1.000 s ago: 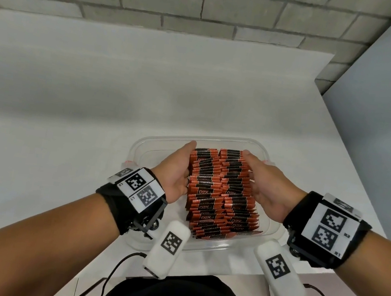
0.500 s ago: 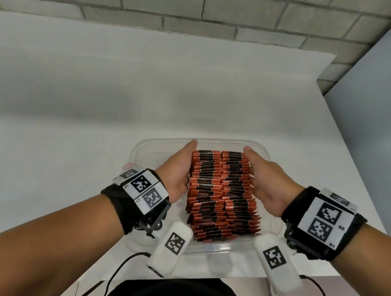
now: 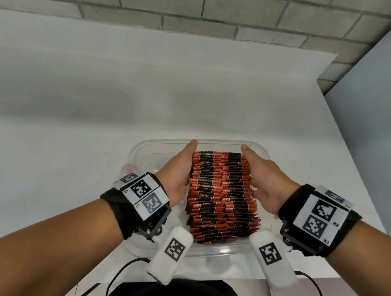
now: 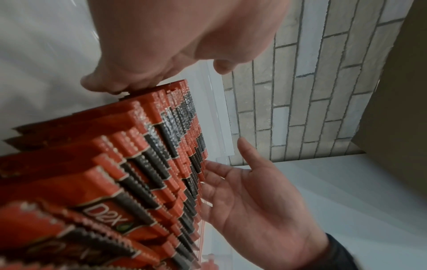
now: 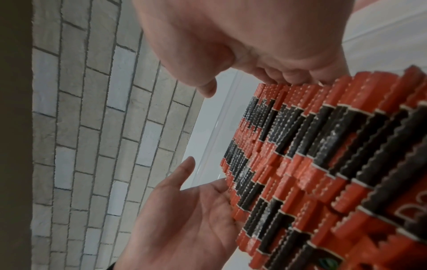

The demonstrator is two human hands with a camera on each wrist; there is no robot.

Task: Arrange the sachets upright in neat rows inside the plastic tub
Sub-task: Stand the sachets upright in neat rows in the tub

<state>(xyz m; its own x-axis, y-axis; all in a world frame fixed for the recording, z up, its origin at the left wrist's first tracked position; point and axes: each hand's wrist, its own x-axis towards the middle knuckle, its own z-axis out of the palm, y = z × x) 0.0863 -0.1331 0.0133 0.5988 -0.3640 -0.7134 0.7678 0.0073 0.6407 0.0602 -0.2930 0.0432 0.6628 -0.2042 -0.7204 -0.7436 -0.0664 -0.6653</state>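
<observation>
Between both hands' straight fingers (image 3: 187, 152) stand the sachets (image 3: 220, 192).

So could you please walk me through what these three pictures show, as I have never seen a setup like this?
No robot here: a person wears three cameras. The head view looks down from the forehead; the other two look along each wrist. A clear tub sits on a white table, filled with two rows of red-and-black sachets standing on edge. The left hand and right hand press flat against the rows' outer sides, squeezing them together. Nothing is gripped. The black wristbands carry the cameras and printed markers.
</observation>
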